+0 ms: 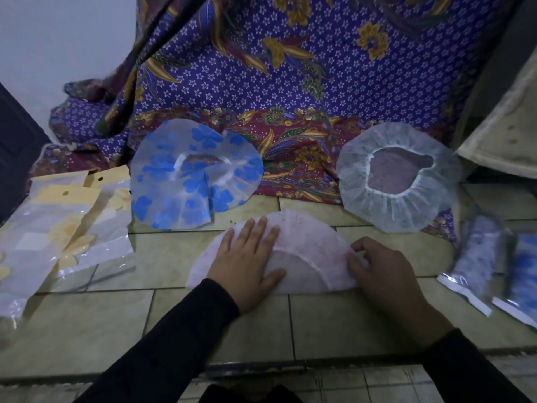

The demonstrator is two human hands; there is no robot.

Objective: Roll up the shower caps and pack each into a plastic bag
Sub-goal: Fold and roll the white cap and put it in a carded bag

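**Pink cap folded in half under your hands**

Far left of the pink cap (pixel 308 251), empty plastic bags (pixel 58 228) with yellow cards lie in a loose pile on the tiled floor (pixel 87 321). Up and left of it, the blue-flowered cap (pixel 174 199) is spread flat. Your left hand (pixel 250 263) presses flat, fingers straight, on the pink cap's left half. Your right hand (pixel 383 271) pinches its right edge with curled fingers. Up and right sits the white cap (pixel 377 207), and far right are the packed bags (pixel 479 257).
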